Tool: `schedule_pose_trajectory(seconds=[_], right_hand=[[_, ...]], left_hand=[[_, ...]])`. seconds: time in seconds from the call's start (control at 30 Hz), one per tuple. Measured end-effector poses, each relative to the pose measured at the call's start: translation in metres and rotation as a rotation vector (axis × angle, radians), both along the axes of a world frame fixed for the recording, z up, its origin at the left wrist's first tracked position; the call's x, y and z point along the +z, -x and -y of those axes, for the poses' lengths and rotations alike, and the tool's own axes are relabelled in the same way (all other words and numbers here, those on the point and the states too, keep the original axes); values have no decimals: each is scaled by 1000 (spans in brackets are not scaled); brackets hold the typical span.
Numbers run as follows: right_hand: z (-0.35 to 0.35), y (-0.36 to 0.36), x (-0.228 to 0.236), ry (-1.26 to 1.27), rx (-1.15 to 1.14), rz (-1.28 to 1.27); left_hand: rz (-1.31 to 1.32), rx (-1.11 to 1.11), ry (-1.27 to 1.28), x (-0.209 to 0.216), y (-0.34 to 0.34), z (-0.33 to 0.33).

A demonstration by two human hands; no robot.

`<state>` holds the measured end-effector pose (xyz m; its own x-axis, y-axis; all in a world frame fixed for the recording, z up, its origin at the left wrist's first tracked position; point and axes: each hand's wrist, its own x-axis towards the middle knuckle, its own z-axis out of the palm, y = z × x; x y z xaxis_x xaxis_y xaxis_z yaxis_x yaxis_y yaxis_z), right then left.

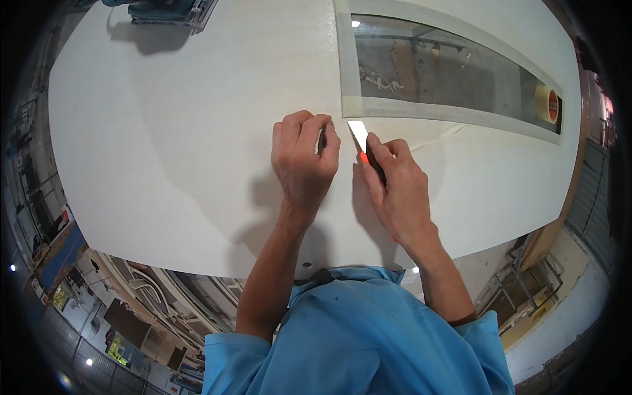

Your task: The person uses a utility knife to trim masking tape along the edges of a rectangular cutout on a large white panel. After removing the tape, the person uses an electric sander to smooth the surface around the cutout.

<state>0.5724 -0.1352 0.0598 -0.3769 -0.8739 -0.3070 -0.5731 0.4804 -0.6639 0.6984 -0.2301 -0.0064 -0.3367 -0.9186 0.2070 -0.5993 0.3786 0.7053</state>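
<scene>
A large white panel (197, 131) lies flat in front of me, with a long window opening (454, 66) bordered by pale masking tape (421, 108). My right hand (398, 184) grips a putty knife (357, 133) with a bright flat blade and a dark handle with orange parts. The blade tip is at the window's near left corner. Just left of that corner, my left hand (303, 155) is closed, thumb and forefinger pinched together. Whatever they hold, if anything, is hidden. A pale strip (442, 137) runs along the panel right of the knife.
A roll of masking tape (546, 104) stands at the window's right end. At the panel's far left edge sits a dark teal object (164, 10), partly cut off. Long pale profiles (155, 289) lie below the panel's near left edge. A metal frame (533, 289) stands at the lower right.
</scene>
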Motion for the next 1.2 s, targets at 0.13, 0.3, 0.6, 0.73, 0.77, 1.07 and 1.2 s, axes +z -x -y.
schedule_pose_trajectory(seconds=[0.13,0.3,0.6,0.73,0.77,1.07,1.2], right_hand=[[3,-5,-4,12,-2,-35],[8,1,1,-29,37,-56],[15,-1,2,-35,98,-133],[14,1,1,-26,113,-132],[14,2,1,-14,119,-142],[13,15,1,7,173,-111],[13,18,4,-40,190,-144]], left_hand=[[-13,-3,10,2,2,2],[2,-1,-15,3,5,6],[33,8,13,3,5,6],[41,24,-1,2,6,4],[27,19,10,0,5,4],[-7,-11,7,-7,1,4],[-15,-12,12,-5,1,6]])
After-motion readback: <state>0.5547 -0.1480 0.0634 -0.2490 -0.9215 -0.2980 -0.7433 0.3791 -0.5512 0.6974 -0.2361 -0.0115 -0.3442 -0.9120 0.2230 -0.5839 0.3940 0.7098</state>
